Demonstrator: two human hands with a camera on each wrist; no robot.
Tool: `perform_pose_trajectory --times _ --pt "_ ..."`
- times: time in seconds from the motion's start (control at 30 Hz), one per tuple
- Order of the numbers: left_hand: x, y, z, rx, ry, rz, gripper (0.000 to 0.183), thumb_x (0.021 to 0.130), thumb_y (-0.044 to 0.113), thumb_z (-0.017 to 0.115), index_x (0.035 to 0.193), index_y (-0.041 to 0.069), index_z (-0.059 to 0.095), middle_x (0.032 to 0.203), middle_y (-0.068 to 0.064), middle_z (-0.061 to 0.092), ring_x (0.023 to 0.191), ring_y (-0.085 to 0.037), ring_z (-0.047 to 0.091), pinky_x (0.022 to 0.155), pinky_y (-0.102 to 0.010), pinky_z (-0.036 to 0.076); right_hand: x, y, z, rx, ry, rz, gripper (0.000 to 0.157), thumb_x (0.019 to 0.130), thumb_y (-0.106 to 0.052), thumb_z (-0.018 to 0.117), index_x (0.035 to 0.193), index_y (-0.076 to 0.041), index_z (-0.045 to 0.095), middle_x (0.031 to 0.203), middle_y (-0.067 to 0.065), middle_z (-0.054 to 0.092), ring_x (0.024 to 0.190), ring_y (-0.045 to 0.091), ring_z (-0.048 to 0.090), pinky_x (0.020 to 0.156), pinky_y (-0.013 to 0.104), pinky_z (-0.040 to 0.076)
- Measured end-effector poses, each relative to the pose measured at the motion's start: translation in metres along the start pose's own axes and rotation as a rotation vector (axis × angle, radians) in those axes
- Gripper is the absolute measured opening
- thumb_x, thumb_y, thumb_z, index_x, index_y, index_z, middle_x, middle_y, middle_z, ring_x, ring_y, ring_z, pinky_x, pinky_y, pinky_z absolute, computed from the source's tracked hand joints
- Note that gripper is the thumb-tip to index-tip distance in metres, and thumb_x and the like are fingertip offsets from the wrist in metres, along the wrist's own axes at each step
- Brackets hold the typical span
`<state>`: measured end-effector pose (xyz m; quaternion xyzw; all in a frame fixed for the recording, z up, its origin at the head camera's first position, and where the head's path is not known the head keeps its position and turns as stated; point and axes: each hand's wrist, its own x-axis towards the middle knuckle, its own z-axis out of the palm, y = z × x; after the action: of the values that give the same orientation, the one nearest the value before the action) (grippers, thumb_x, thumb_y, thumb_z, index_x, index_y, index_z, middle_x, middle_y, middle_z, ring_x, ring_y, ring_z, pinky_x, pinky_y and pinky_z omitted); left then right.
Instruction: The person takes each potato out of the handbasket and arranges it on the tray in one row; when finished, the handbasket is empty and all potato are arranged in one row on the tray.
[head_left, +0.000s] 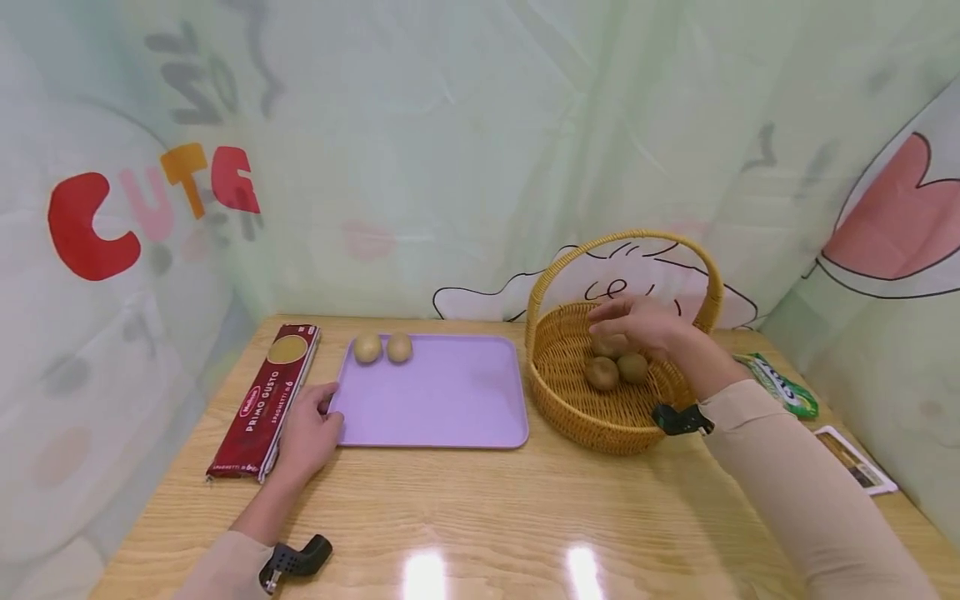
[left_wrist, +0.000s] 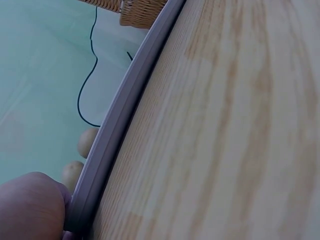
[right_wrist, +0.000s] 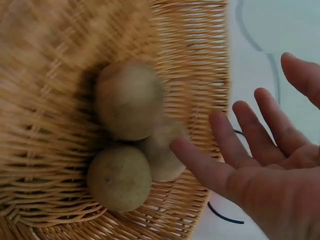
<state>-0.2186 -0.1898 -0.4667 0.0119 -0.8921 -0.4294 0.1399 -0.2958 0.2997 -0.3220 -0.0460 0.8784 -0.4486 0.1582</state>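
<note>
Head view: left hand (head_left: 309, 427) at roomy tray's (head_left: 435, 400) left edge

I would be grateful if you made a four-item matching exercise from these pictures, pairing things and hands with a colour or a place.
Column one:
1. tray
2. spaghetti packet
3. left hand
4. right hand

Column two:
A. over the basket
B. dark red
C. touching the tray's edge
D. light purple

Right pairs: 1-D, 2-B, 3-C, 4-A.
</note>
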Motion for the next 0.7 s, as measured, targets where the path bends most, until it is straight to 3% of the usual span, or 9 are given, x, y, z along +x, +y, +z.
perform_pose_trajectory --times 0.17,0.37,0.5,0.7 --pt "0.0 0.001 0.001 0.002 0.011 0.02 0.047 0.081 -0.002 0.055 0.127 -0.008 0.058 0.106 -0.017 0.056 0.091 -0.027 0.051 0.074 -0.036 0.041 0.005 0.009 0.001 -0.058 -0.104 0.045 0.054 0.091 -0.021 0.068 0.136 0.003 0.05 0.135 0.019 0.049 0.122 0.032 0.045 0.103 0.049 0.035" --pt "0.001 -0.001 0.001 -0.003 0.03 0.029 0.047 0.079 -0.003 0.056 0.125 -0.007 0.06 0.108 -0.017 0.058 0.091 -0.027 0.053 0.076 -0.038 0.043 0.015 0.014 0.003 -0.128 -0.183 0.093 0.056 0.09 -0.022 0.067 0.134 0.007 0.049 0.127 0.017 0.056 0.114 0.029 0.051 0.101 0.048 0.038" --pt "0.001 -0.002 0.002 -0.006 0.037 0.04 0.046 0.079 -0.003 0.055 0.125 -0.007 0.06 0.108 -0.017 0.058 0.092 -0.027 0.053 0.078 -0.039 0.043 0.021 0.015 0.006 -0.171 -0.204 0.079 0.056 0.087 -0.016 0.069 0.134 0.008 0.05 0.127 0.021 0.055 0.112 0.029 0.054 0.098 0.045 0.042" --pt "0.003 -0.006 0.004 0.006 0.033 0.032 0.046 0.08 -0.002 0.055 0.126 -0.006 0.06 0.108 -0.016 0.058 0.092 -0.026 0.053 0.078 -0.04 0.043 0.026 0.013 0.011 -0.338 -0.223 0.015 0.051 0.076 -0.005 0.072 0.125 0.004 0.061 0.122 0.019 0.058 0.108 0.029 0.051 0.091 0.041 0.043"
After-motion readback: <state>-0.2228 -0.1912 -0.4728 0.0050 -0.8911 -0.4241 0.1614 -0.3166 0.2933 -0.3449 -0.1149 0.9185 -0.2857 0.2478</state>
